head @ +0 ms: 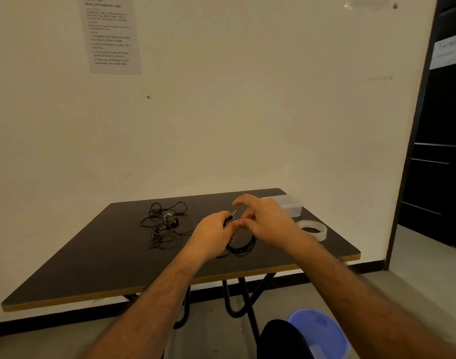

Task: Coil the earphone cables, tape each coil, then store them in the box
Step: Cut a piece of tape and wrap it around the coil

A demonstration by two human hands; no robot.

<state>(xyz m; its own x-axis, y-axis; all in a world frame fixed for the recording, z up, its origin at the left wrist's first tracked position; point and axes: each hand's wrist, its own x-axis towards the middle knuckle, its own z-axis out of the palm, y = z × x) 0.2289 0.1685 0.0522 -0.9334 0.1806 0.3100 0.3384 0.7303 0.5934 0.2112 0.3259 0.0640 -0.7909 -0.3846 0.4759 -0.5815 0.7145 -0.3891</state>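
Two hands meet over the dark table [97, 270], and the step in hand looks like the finishing of one coil before any tape goes on. Well to the left of the fingers lies a loose tangle of earphones [164, 224], not yet wound, flat on the table and apart from both hands. The left hand [212, 235] has its fingers curled round the top of a black coiled cable [243, 246], whose loops hang below the knuckles and rest on the table just toward the person. Above the left fingertips the plug [234, 212] stands up out of the grip. The right hand [268, 220] touches the left at the coil; its thumb and a lower finger seem to pinch the cable there, while its upper fingers arch open above, though the pinch itself is too small to be sure of. To do this well, the left hand should probably keep the loops pressed together so none slips out, and the right should tuck the plug end snugly against the bundle. Just right of the right hand lies the tape roll [313, 229] on the table, within easy reach. Beyond the right fingers, at the far edge, stands the clear box [290, 206]. Nothing lies between the hands and these; the loose tail under the coil could snag
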